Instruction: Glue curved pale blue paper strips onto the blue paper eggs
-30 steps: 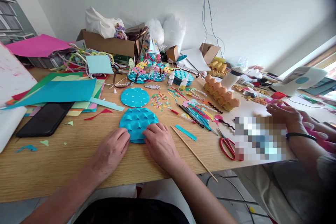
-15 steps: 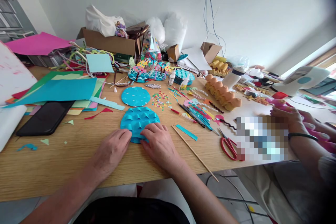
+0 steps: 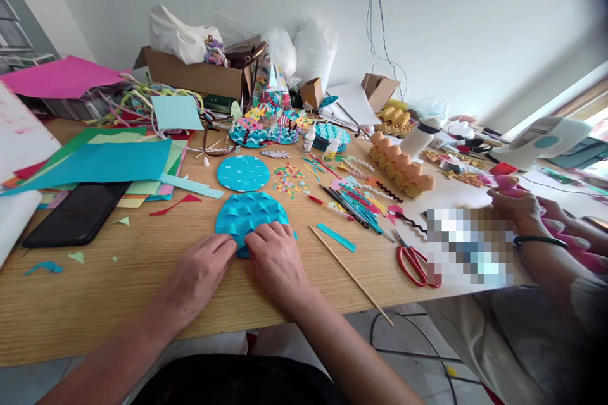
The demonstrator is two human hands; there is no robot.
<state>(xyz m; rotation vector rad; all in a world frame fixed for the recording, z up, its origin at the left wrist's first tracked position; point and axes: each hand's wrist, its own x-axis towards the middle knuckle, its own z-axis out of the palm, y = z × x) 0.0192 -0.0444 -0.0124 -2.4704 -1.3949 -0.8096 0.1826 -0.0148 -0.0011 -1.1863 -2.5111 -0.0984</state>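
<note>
A round blue paper disc with raised wave-like folds lies on the wooden table in front of me. My left hand rests at its near left edge, fingers curled down onto the paper. Close beside it, my right hand presses on the disc's near edge with bent fingers. A second, flatter blue disc lies just behind. A thin wooden stick lies to the right of my right hand.
A black phone and coloured paper sheets lie at the left. Red scissors, pens and paper strips sit at the right. A cardboard box stands at the back. Another person's hands work at the far right.
My right hand has shifted a little left along the disc's near edge, closer to my left hand. The view has drifted slightly.
</note>
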